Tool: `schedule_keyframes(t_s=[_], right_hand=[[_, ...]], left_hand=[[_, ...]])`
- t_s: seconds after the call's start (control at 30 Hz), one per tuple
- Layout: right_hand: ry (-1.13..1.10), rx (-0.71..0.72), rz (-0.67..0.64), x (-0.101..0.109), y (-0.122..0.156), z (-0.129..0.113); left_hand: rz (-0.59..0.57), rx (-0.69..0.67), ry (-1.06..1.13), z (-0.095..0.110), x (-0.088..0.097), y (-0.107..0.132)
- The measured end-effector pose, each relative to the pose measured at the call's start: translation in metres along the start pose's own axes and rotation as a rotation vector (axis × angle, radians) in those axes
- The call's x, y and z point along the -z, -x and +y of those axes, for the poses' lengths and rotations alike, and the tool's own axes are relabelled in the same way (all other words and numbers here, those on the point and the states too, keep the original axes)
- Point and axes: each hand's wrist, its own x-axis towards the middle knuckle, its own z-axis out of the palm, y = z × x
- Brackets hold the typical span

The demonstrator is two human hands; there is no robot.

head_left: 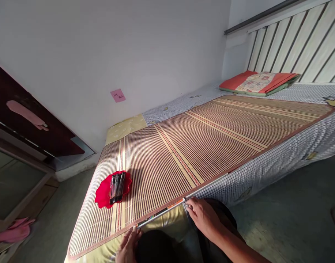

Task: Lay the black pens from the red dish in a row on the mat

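A thin, flat printed thing (176, 204) with a white edge and orange and dark patches shows along the front edge of the bamboo mat (145, 175). Most of it is hidden, so its kind is unclear. My right hand (202, 215) has its fingers closed at its right end. At the other end, my left hand (128, 244) holds the left corner with bent fingers. Farther left on the mat is a red scalloped plate (103, 193). Several dark-capped pens (117, 187) lie bundled on the plate, apart from both hands.
Under the mat is a bed with a checked sheet (268, 175). A folded orange and floral quilt (255, 82) lies at the far right by the slatted headboard (296, 40). A pink note (117, 95) sticks to the wall. At left stands a cabinet (16, 175) with a glass panel.
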Motion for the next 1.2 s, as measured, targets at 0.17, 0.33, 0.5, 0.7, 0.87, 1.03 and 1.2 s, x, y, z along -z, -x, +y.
schedule_keyframes(t_s=[0.17, 0.33, 0.5, 0.7, 0.87, 1.03, 1.2], right_hand=[[-0.594, -0.165, -0.124, -0.007, 0.004, -0.016], [-1.083, -0.465, -0.281, -0.033, 0.002, -0.026], [-1.204, -0.580, -0.245, -0.060, -0.011, -0.019], [-1.257, -0.587, -0.239, -0.075, -0.018, -0.007], [-1.255, -0.572, -0.241, -0.075, -0.018, -0.003], [-1.259, -0.552, -0.243, -0.071, -0.017, -0.008], [-1.148, -0.396, -0.221, -0.017, -0.017, -0.017]], left_hand=[[-0.028, -0.027, -0.030, -0.005, 0.002, -0.006], [-0.053, 0.018, -0.016, -0.006, 0.006, -0.010], [-0.084, -0.003, -0.038, -0.007, 0.009, -0.014], [-0.084, -0.064, -0.137, -0.009, 0.009, -0.017], [-0.068, -0.057, -0.092, -0.010, 0.004, -0.012], [-0.045, -0.092, -0.044, -0.012, 0.000, -0.009], [0.005, -0.084, -0.140, -0.010, 0.004, -0.018]])
